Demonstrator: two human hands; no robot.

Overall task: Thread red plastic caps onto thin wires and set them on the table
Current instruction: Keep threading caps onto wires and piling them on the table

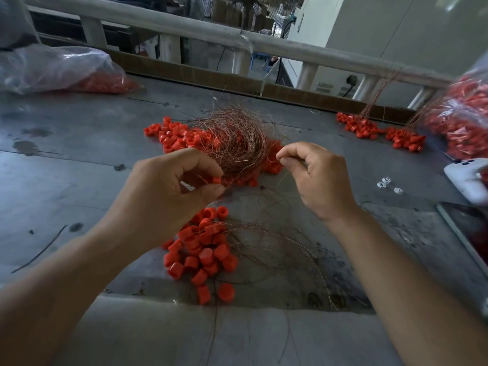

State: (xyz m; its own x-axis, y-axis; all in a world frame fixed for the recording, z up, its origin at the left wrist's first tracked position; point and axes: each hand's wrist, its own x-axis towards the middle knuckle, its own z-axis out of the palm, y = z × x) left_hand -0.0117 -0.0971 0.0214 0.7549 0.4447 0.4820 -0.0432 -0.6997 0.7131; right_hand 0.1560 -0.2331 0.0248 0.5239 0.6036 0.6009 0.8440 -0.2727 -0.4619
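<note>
Left hand (179, 186) & right hand (317, 175) are both up over the surface (66, 154), close together, fingers curled. L hand pinches one red cap (217, 180) btwn thumb and fingertips. R hand has thumb & index pressed tip to tip on a thin wire strand (285, 177), very fine and hard to follow; other fingers are loosely bent.

Just beyond the hands is a tangled wire bundle (237, 138), coppery, lying on top of a loose cap pile (179, 138) that spreads out beyond the L hand. Under the L wrist, nearer the body, is a second cap heap (208, 249), w/ long curved wires (277, 247) fanning out from it under the R forearm.

Just right of the R hand are a few small white pieces (385, 182), then a white phone (467, 180) and a dark flat screen (467, 228) at the surface's edge. Further out beyond the R hand are two cap clusters w/ wires sticking up (361, 126), next to a clear bag of caps (464, 114). Far out past the L hand is another plastic bag (66, 70) w/ red parts inside. A pale rail (184, 25) runs along the back.
</note>
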